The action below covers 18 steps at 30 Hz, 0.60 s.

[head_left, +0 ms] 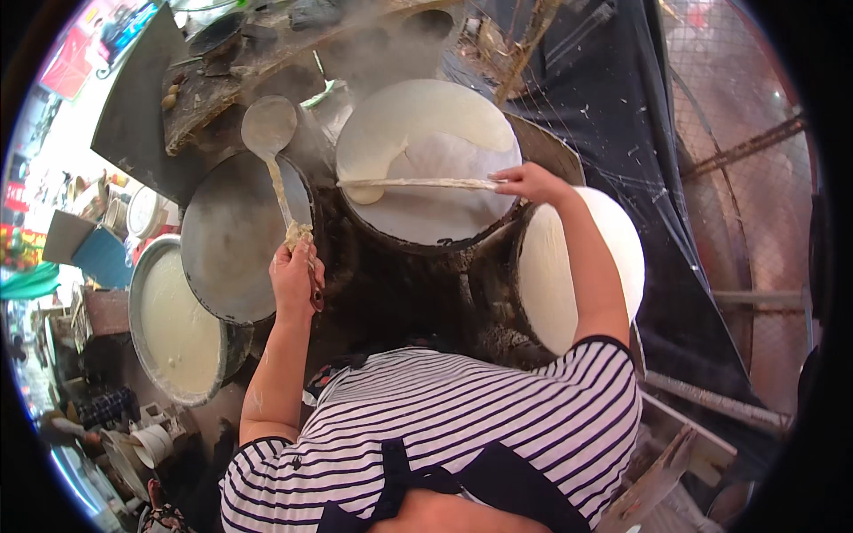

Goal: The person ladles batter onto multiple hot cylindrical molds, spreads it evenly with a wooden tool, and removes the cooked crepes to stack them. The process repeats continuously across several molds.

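Note:
My left hand (296, 274) is closed around the batter-crusted handle of a ladle (269, 123). The ladle's round bowl, coated in pale batter, hangs over the far edge of the left griddle (227, 244). In my right hand (531, 184) is the right end of a thin, batter-coated spreading stick (418, 183), lying level across the middle griddle (435, 219). Pale batter (418, 111) covers that griddle's far and left parts in a curved band, with a tongue reaching under the stick's left end. Bare grey surface shows in its centre and near side.
A deep metal basin of batter (178, 324) stands left of the left griddle. At my right is another round surface with a pale sheet (546, 275) on it. Steam rises beyond the griddles by a sooty ledge (204, 107). Black sheeting (613, 98) hangs on the right.

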Motion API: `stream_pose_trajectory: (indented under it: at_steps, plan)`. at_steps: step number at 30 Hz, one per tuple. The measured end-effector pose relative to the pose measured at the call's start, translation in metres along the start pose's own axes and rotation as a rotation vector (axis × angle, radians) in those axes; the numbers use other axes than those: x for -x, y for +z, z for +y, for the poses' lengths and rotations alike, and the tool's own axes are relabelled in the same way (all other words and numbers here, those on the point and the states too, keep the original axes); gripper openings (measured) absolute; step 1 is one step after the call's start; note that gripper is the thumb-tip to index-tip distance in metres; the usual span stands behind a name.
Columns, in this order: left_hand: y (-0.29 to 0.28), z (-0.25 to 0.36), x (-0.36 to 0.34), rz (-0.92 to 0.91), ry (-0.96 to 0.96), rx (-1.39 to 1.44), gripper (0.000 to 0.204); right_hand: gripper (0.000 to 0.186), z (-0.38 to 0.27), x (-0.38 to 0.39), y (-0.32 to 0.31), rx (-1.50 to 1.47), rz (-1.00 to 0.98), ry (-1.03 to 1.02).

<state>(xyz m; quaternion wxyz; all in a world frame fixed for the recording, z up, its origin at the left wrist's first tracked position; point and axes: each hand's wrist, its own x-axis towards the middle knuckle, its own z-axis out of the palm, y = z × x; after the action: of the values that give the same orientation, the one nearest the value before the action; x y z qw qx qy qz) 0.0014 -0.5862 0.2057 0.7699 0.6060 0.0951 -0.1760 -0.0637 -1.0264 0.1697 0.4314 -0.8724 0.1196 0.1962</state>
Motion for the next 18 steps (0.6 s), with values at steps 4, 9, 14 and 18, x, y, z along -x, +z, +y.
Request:
stream_pose_trajectory:
  at_steps: [4, 9, 14, 18]
  plan:
    - [-0.018, 0.005, -0.009, -0.088, -0.028, -0.004, 0.014, 0.034, -0.022, 0.079, 0.098, 0.123, 0.420, 0.134]
    - [-0.055, 0.013, -0.021, -0.190, -0.034, -0.045, 0.015, 0.022, -0.132, 0.024, 0.239, -0.701, 0.412, 0.077]
    - [-0.079, 0.032, -0.023, -0.252, -0.042, -0.152, 0.016, 0.027, -0.198, -0.071, 0.325, -1.234, 0.542, 0.061]
    - [-0.106, 0.034, -0.032, -0.323, -0.081, -0.177, 0.015, 0.030, -0.201, -0.018, 0.378, -1.425, 0.664, 0.088]
